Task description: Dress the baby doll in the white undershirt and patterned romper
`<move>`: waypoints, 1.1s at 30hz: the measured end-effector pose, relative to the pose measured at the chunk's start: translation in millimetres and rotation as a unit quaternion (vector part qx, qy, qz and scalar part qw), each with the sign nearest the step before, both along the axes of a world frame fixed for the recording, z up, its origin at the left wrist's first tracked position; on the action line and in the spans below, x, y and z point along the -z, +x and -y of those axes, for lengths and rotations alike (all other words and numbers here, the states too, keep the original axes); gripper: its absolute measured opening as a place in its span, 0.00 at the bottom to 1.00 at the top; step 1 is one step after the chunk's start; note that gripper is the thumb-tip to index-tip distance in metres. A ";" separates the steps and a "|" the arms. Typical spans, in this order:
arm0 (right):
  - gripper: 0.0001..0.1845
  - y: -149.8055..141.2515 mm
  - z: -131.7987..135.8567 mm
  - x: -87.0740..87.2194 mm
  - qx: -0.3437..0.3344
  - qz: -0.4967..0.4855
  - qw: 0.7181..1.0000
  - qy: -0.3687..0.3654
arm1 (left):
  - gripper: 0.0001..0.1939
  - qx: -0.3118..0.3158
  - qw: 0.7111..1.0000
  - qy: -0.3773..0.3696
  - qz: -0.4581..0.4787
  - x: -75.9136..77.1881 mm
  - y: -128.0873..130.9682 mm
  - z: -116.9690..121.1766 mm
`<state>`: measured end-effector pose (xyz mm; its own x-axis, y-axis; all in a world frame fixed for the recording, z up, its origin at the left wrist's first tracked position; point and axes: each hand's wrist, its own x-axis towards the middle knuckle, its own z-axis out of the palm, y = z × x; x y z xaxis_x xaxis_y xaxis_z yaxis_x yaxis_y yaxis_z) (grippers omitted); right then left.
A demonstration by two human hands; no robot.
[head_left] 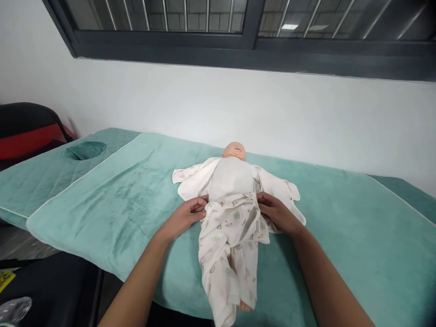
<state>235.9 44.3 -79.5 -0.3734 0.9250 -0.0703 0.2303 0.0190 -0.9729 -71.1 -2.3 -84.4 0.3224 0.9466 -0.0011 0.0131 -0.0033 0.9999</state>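
Both hands pinch the soft, crumpled, printed cotton trousers' waistband.

The doll lies on the bed at the centre of the frame, head toward the wall behind, with the trousers on its lower body and the jacket spread at both sides. The window spans the top; the chair stands at the left edge.

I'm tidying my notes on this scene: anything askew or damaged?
The doll's patterned trousers sit askew: bunched at the waist, with one foot peeking out. The pale jacket lies spread open. No visible damage.
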 end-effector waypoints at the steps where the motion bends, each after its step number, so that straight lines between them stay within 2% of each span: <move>1: 0.15 -0.7 0.8 -0.2 0.000 -0.011 1.000 0.002 | 0.08 -0.013 1.000 -0.001 -0.012 1.7 0.7 -0.3; 4: 0.15 -6.4 2.0 2.6 0.026 -0.020 0.999 0.011 | 0.11 -0.057 0.997 0.014 -0.052 6.5 6.4 -0.3; 7: 0.13 -13.1 1.6 8.3 0.086 -0.027 0.995 0.033 | 0.11 -0.092 0.995 0.040 -0.027 8.7 17.1 -1.6; 10: 0.11 -17.1 -0.1 13.0 0.145 -0.040 0.987 0.057 | 0.10 -0.173 0.983 0.060 0.023 9.4 29.8 -9.1; 13: 0.09 -18.1 -2.4 15.0 0.181 -0.065 0.979 0.065 | 0.09 -0.266 0.962 0.050 0.018 9.0 40.7 -24.9; 16: 0.10 -18.3 -5.2 16.1 0.202 -0.105 0.972 0.060 | 0.09 -0.282 0.959 0.033 0.021 6.5 48.4 -45.3; 21: 0.10 -20.1 -8.8 20.0 0.194 -0.180 0.964 0.000 | 0.07 -0.323 0.942 0.085 0.033 4.6 51.7 -68.3; 23: 0.11 -21.3 -8.2 21.6 0.181 -0.149 0.972 0.013 | 0.06 -0.309 0.946 0.087 0.035 5.9 49.7 -68.4; 26: 0.08 -22.1 -6.0 22.4 0.200 -0.044 0.969 0.136 | 0.09 -0.244 0.965 0.078 0.053 7.7 45.7 -62.6; 30: 0.06 -19.6 -6.7 19.9 0.194 0.082 0.908 0.361 | 0.09 -0.194 0.975 0.095 0.059 6.7 43.5 -60.2; 33: 0.06 -18.9 -10.7 16.1 0.163 0.152 0.881 0.418 | 0.10 -0.118 0.985 0.122 -0.001 1.7 41.0 -65.2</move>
<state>217.0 55.0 -95.6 -0.1592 0.7562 0.6347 0.6035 0.5833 -0.5437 -30.0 62.9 -86.1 0.0932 0.9674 0.2355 0.0443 -0.2403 0.9697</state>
